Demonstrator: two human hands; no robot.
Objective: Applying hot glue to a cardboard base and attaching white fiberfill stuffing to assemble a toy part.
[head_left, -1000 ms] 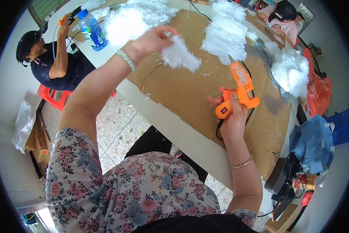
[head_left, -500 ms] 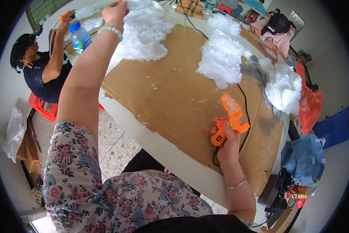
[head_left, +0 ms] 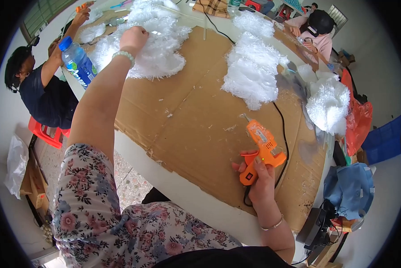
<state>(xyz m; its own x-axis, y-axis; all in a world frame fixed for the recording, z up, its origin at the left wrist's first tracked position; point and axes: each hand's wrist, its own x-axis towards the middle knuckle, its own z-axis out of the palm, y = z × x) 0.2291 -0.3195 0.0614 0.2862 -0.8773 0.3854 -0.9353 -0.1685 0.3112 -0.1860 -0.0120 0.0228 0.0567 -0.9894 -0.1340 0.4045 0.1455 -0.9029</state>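
In my right hand (head_left: 261, 178) is an orange hot glue gun (head_left: 263, 140), its nozzle pointing away from me and a small light lit on its body. My fingers wrap round its handle, with the cardboard sheet (head_left: 187, 120) beneath. Stretched out to the far left, my left hand (head_left: 134, 39) is closed above a pile of white fringed, fluffy pieces (head_left: 162, 58). What its fingers pinch, if anything, I cannot make out. A second stack of the white fringed pieces (head_left: 251, 71) lies beyond the glue gun's tip.
A blue-capped bottle (head_left: 77, 62) stands left of my left forearm. Another white fluffy bundle (head_left: 327, 102) lies at the right, near a red plastic bag (head_left: 357, 120). A black cord (head_left: 284, 129) runs across the cardboard. Two co-workers sit at the left (head_left: 39, 89) and far right (head_left: 316, 35).
My left hand has come back toward me and down, from the far edge to over the white pile. The glue gun has shifted slightly left and nearer.
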